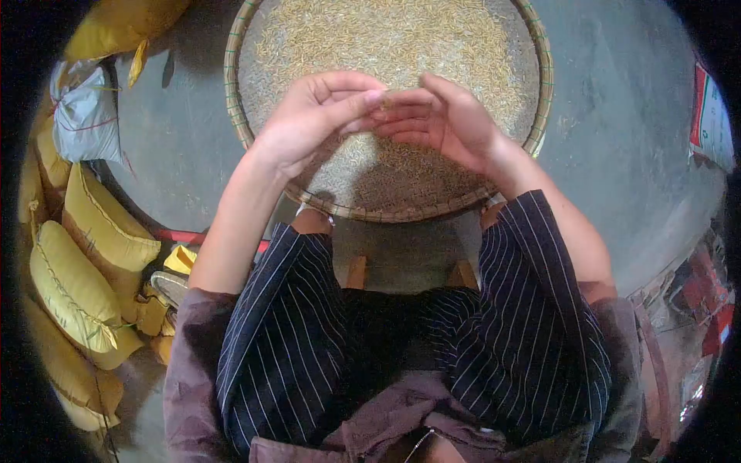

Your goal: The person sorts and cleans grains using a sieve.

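A round woven bamboo tray lies in front of my feet, spread with straw-coloured grain that looks like unhusked rice. Over its near half my two hands meet. My left hand is closed in a pinch, thumb against fingers; what sits between the fingertips is too small to make out. My right hand is turned palm up, its fingers stretched toward the left fingertips and slightly cupped. Both hands cast a shadow on the grain below.
Full yellow sacks are piled at the left, with a tied white bag above them. A red and white bag stands at the right edge. Grey concrete floor surrounds the tray. My knees in striped trousers flank the near side.
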Available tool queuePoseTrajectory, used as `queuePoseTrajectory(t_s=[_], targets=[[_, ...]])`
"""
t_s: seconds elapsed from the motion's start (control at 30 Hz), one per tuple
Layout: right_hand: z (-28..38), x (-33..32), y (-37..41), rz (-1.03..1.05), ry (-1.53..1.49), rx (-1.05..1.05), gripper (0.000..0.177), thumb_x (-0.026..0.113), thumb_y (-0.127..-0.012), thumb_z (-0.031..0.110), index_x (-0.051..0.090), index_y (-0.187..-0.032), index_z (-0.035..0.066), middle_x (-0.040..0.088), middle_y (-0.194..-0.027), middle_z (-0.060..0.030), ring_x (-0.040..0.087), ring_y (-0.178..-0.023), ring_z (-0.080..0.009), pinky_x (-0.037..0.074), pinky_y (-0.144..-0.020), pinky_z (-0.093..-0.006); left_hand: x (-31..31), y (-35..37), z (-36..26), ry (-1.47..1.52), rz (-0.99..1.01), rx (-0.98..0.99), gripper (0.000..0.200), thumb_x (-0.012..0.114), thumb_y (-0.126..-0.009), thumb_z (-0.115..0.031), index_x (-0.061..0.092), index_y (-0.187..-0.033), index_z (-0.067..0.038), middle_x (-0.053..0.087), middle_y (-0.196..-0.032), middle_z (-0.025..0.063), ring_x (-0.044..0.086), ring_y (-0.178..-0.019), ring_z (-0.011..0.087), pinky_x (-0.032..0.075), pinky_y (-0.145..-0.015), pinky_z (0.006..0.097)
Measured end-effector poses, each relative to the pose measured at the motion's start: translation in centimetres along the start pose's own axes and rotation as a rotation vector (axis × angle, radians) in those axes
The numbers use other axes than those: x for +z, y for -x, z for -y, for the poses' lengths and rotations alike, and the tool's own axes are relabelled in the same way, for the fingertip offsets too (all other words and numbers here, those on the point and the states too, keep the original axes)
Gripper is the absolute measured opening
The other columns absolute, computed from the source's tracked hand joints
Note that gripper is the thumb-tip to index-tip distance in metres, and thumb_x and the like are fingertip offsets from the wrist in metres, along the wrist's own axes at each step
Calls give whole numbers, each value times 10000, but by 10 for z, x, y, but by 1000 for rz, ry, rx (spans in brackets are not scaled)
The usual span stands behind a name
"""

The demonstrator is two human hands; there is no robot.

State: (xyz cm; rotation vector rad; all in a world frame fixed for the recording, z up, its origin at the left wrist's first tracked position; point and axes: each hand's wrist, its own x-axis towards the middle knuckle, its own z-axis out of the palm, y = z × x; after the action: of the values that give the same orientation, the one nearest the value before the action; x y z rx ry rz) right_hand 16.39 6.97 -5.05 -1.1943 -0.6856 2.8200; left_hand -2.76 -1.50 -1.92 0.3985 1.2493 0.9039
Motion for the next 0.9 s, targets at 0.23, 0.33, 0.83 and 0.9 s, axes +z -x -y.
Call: queuePoseTrajectory(t_s=[0.23,0.33,0.83,0.9], targets=[[-3,10,-10,38,-23,20,581,224,-1023,407,586,-1053,-46,651,-1028,-187,639,-990,-279,500,-909,-394,22,6,-6,-647,-2,192,131,635,-864,-8,704,-975,-6,704,-874,42,654,-749,126,515,-679,222],[-4,16,-8,-20,11,18,575,221,-1027,389,594,-1040,-49,651,-1001,-183,645,-945,-265,506,-898,-391,35,13,-6,-980,-203,534,104,666,-779,-26,723,-866,-38,689,-814,149,680,-727,271,536,-667,332],[-13,-4,-7,-45,113,72,541,274,-1027,355,549,-1165,-90,625,-1061,-217,626,-1028,-270,516,-901,-358,-54,-4,0,-1313,-649,605,403,778,-707,-123,643,-1075,-29,642,-981,151,650,-817,291,523,-735,369],[-12,-2,-6,-55,125,76,544,277,-1025,360,545,-1168,-92,623,-1062,-220,625,-1028,-274,514,-901,-360,-56,-12,1,-1262,-653,652,421,789,-699,-132,643,-1082,-35,638,-992,142,653,-798,276,526,-726,360]])
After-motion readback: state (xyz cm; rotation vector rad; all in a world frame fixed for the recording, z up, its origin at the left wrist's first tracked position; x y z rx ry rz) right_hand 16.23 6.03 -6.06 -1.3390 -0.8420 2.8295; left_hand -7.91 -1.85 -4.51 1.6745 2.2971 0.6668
